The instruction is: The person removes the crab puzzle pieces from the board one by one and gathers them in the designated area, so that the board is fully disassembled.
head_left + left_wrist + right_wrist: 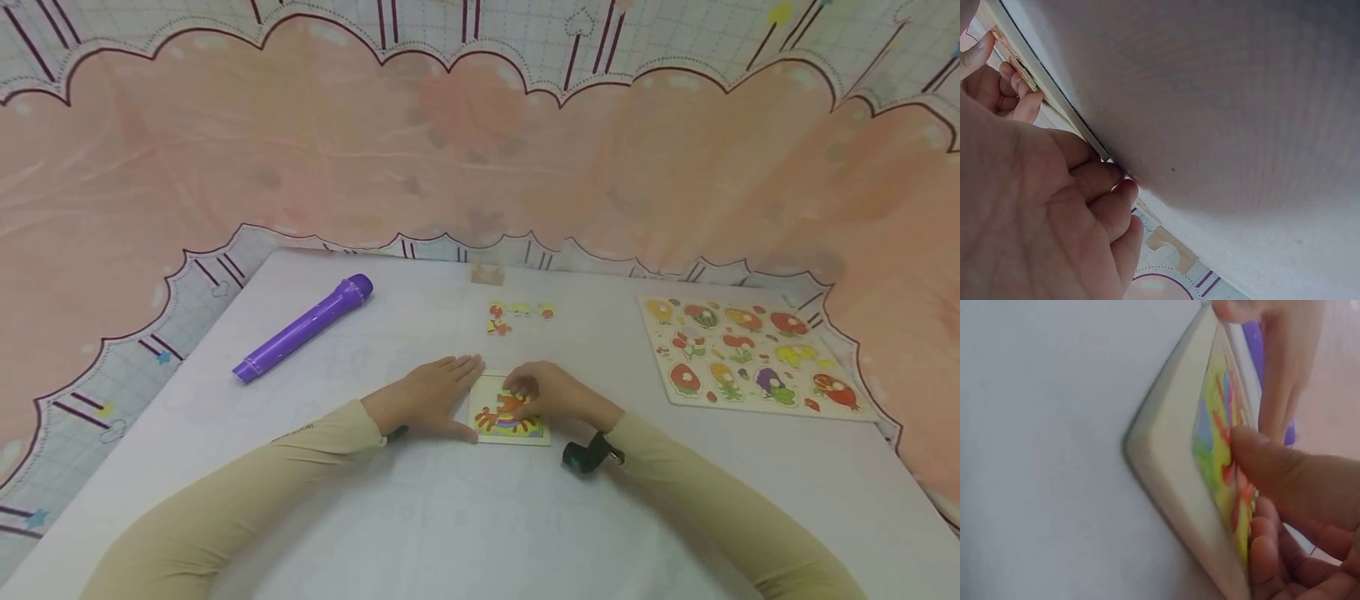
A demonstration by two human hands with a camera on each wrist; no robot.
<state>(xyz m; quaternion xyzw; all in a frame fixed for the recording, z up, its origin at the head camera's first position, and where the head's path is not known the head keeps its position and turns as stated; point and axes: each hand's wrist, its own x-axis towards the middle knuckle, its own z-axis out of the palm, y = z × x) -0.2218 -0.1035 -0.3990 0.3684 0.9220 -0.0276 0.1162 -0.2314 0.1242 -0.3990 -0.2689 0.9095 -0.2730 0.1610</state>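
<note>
A small square wooden jigsaw board [1169, 444] lies flat on the white table, with an orange animal picture over a rainbow in its pale frame. My left hand [431, 398] rests along its left side, thumb at the near corner, straight fingers by the far one. Over the picture, my right hand [561, 398] pinches a jigsaw piece, thumb on the picture and fingers curled at its far part. The piece's outline is mostly hidden by the fingers. Several loose jigsaw pieces [498, 327] lie beyond the board.
A purple toy microphone [300, 331] lies at the left. To the right is a larger board of fruit and vegetable pictures [750, 354]. A small tan block [487, 273] sits at the table's far edge, before a peach patterned cloth [375, 158].
</note>
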